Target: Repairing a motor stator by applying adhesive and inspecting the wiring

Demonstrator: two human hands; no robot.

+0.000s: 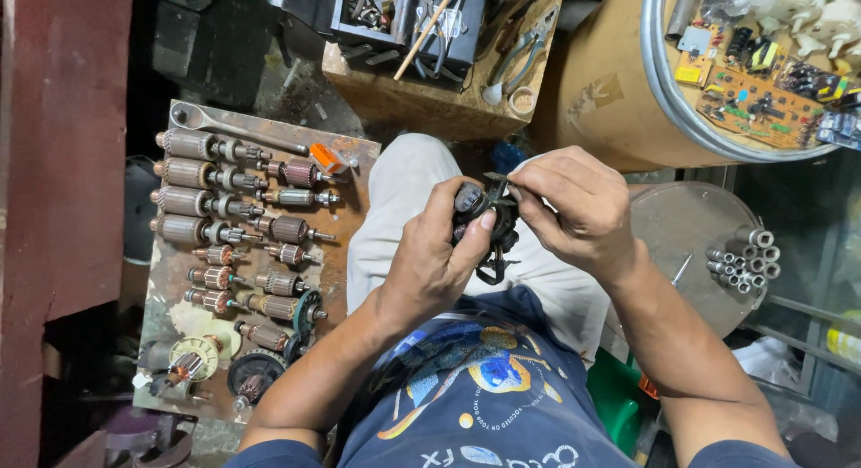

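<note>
While seated, both hands grip a small dark motor part (484, 219) | left hand (439, 257) clasps it | right hand (574, 203) pinches its top; fine fingertip work comes next, likely.

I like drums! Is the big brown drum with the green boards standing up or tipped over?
Standing up: the drum has its round metal rim on top, and circuit boards lie inside.

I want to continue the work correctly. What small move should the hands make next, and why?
Probably keep the left hand steady and let the right hand ease its pinch a little: both already grip the dark part above the lap, right fingers at its top.
</note>
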